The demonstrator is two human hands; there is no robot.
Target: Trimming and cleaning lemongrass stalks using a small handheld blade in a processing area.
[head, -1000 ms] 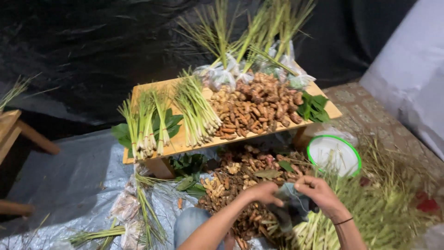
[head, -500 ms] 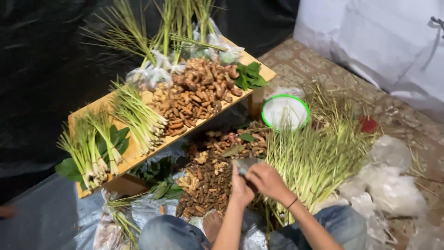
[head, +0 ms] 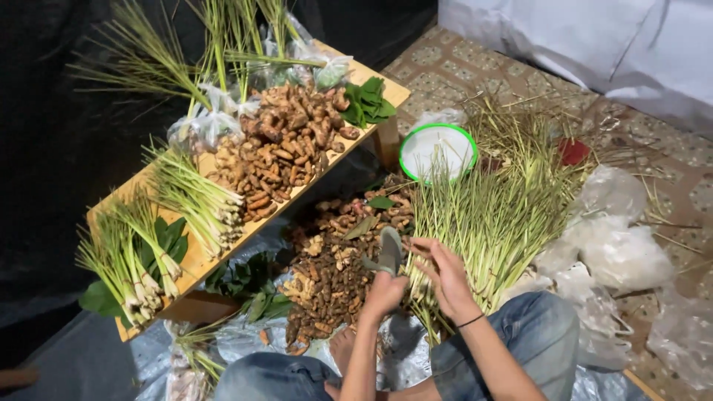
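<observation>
Left hand (head: 384,293) is clamped round a knife (head: 388,251) above the heap of roots (head: 327,260) on the floor, and the right hand (head: 444,271) rests open, fingers spread, on the lemongrass pile (head: 497,208). Just beyond, a green-rimmed bowl (head: 438,151) holds something white, and clear bags (head: 204,122) on the wooden table (head: 194,260) hold lemongrass stalks.

left hand (head: 384,293) grip closed; right hand (head: 445,273) fingers spread

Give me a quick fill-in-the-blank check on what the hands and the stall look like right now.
1. The left hand grips a ____.
2. The right hand rests on the pile of ____ stalks on the floor.
3. The bowl has a ____ rim.
4. The roots lie heaped on a wooden ____.

Missing words: knife; lemongrass; green; table
</observation>
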